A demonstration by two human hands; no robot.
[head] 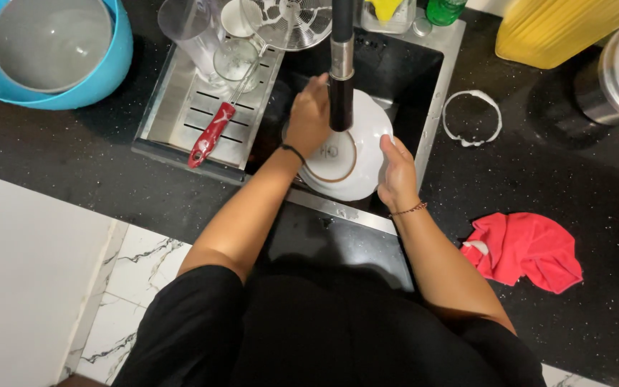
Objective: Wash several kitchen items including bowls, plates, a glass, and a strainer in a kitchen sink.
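I hold a white plate (363, 161) upside down over the dark sink (402, 79), its round foot ring facing me. My right hand (397, 174) grips the plate's right rim. My left hand (309, 118) lies on the plate's back at the upper left, fingers curled against it. The black faucet spout (341, 68) hangs straight down over the plate, between my two hands.
A steel drain tray (202, 118) left of the sink carries a red-handled strainer (211, 135), glasses and a clear jug. A blue basin with a steel bowl (51, 46) stands far left. A red cloth (528, 251) lies on the black counter right; yellow container and steel pot behind.
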